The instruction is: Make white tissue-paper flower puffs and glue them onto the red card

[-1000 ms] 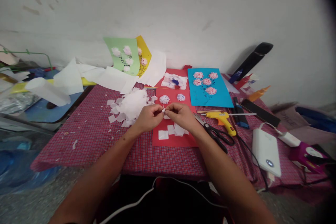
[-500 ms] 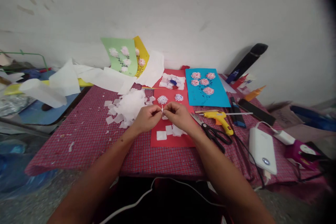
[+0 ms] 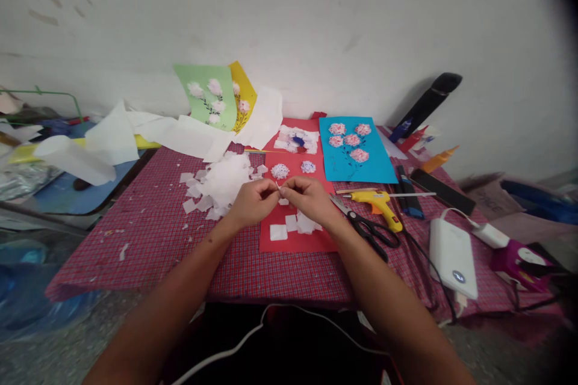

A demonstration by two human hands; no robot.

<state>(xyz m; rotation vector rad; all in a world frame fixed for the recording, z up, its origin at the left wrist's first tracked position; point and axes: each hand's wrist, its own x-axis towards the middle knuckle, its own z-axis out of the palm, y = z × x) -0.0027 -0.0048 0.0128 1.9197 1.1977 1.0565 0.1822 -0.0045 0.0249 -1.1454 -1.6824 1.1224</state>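
Over the red paper sheet [image 3: 275,216], my left hand [image 3: 258,200] and my right hand [image 3: 306,197] meet fingertip to fingertip. Both are closed in a pinch on a small twisted piece of white tissue paper [image 3: 279,185], mostly hidden by the fingers. Two speckled paper flowers, one whitish [image 3: 280,171] and one purplish [image 3: 308,166], lie just beyond my hands. Nearer me on the red sheet are a folded white tissue square [image 3: 279,232] and several loose tissue squares [image 3: 307,224]. A heap of white tissue squares [image 3: 226,179] spreads left of my left hand.
At right lie black-handled scissors [image 3: 372,231], a yellow glue gun [image 3: 379,206] and a white power bank [image 3: 451,258]. A blue sheet with pink flowers [image 3: 383,159] rests behind. Paint-stained tissue [image 3: 284,139] sits at the back. Green [image 3: 185,81] and yellow [image 3: 248,84] flower cards lean on the wall.
My hands stay in nearly the same place. The white tissue tip between my fingers has turned and shows less than before.
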